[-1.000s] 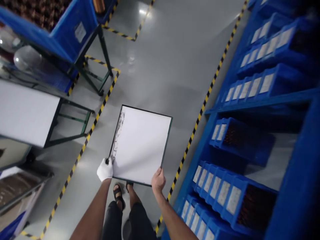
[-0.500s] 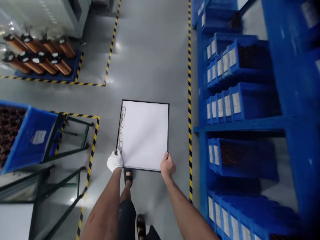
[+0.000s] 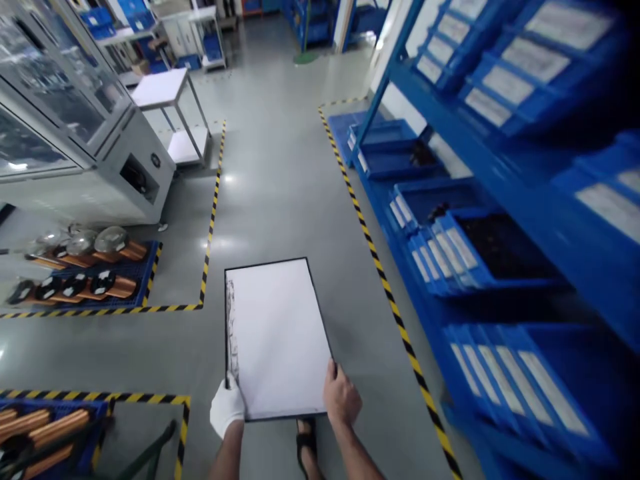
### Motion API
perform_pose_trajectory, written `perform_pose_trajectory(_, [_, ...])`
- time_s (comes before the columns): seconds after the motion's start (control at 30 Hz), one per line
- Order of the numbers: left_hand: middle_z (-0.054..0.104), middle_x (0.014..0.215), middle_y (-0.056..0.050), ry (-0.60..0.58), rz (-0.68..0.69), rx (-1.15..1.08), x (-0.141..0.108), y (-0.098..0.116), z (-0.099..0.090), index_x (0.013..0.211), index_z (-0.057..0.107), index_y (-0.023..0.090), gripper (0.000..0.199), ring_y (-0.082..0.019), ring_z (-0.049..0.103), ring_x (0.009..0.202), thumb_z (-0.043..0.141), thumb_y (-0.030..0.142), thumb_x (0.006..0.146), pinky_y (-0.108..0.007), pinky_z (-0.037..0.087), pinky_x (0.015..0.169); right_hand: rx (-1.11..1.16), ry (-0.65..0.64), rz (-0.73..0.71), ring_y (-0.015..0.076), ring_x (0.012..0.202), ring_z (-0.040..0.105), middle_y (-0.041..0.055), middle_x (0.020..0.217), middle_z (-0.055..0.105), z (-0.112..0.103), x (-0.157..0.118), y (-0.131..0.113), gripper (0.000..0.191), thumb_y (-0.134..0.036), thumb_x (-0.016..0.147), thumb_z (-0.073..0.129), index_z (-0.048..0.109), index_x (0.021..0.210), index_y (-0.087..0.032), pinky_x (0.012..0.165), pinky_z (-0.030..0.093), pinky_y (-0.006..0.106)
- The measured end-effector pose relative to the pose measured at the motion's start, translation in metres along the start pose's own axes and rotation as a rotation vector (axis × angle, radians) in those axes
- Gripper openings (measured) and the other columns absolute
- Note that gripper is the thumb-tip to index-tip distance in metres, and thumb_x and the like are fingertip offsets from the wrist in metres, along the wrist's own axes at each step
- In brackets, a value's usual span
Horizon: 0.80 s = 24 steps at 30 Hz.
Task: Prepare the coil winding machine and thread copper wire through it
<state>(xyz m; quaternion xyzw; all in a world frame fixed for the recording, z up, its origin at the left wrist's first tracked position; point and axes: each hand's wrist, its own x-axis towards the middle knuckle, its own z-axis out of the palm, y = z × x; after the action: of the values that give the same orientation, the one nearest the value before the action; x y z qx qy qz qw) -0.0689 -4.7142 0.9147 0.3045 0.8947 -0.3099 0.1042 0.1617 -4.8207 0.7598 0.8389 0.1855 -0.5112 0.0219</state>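
A flat white board with a thin black edge (image 3: pixel 277 333) is held out level in front of me, low in the head view. Dark worn marks run along its left side. My left hand (image 3: pixel 227 407), in a white glove, grips the near left corner with the thumb on top. My bare right hand (image 3: pixel 341 395) is closed round the right edge near the corner. The fingers under the board are hidden. Nothing lies on the board.
Blue racking with labelled blue bins (image 3: pixel 445 250) lines the right, behind yellow-black floor tape (image 3: pixel 385 283). To the left are copper-coloured spools on a blue pallet (image 3: pixel 145 280), a glazed machine (image 3: pixel 100 180) and a white table (image 3: pixel 160 87). Grey floor (image 3: pixel 270 187) runs ahead.
The view has tilted up and moved forward along the aisle. The machine and white table now show, and the spools sit lower in view. Both hands still hold the board.
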Motion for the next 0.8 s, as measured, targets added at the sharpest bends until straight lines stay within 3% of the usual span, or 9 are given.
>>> perform_pose_trajectory(0.13, [0.084, 0.118, -0.018, -0.038, -0.049, -0.029, 0.054, 0.116, -0.026, 0.112, 0.084, 0.029, 0.081, -0.041, 0.080, 0.109, 0.018, 0.074, 0.104, -0.049, 0.063, 0.094, -0.025, 0.007, -0.047, 0.0352, 0.087, 0.080, 0.0151, 0.094, 0.083, -0.031, 0.100, -0.098, 0.066, -0.060, 0.113, 0.027, 0.080, 0.129, -0.024, 0.069, 0.050, 0.040])
perform_pose_trajectory(0.3, [0.083, 0.117, -0.018, -0.057, -0.038, -0.039, 0.121, 0.261, -0.064, 0.105, 0.082, 0.029, 0.077, -0.041, 0.080, 0.111, 0.020, 0.074, 0.104, -0.051, 0.062, 0.096, -0.062, 0.018, -0.007, 0.0332, 0.081, 0.079, 0.0176, 0.096, 0.083, -0.067, 0.212, -0.216, 0.072, -0.064, 0.112, 0.024, 0.078, 0.136, -0.024, 0.066, 0.050, 0.038])
perform_pose_trajectory(0.47, [0.084, 0.113, -0.017, -0.065, -0.038, -0.034, 0.196, 0.417, -0.105, 0.102, 0.081, 0.030, 0.076, -0.041, 0.080, 0.106, 0.020, 0.075, 0.103, -0.050, 0.062, 0.092, -0.076, 0.030, -0.017, 0.0358, 0.087, 0.080, 0.0188, 0.100, 0.084, -0.097, 0.337, -0.340, 0.073, -0.063, 0.112, 0.022, 0.076, 0.138, -0.022, 0.071, 0.053, 0.040])
perform_pose_trajectory(0.8, [0.083, 0.119, -0.020, -0.082, -0.041, -0.023, 0.362, 0.740, -0.212, 0.115, 0.083, 0.025, 0.080, -0.042, 0.078, 0.111, 0.021, 0.074, 0.102, -0.051, 0.060, 0.098, -0.116, -0.001, 0.040, 0.0334, 0.093, 0.081, 0.0190, 0.110, 0.084, -0.167, 0.567, -0.610, 0.069, -0.056, 0.115, 0.020, 0.076, 0.137, -0.021, 0.077, 0.054, 0.039])
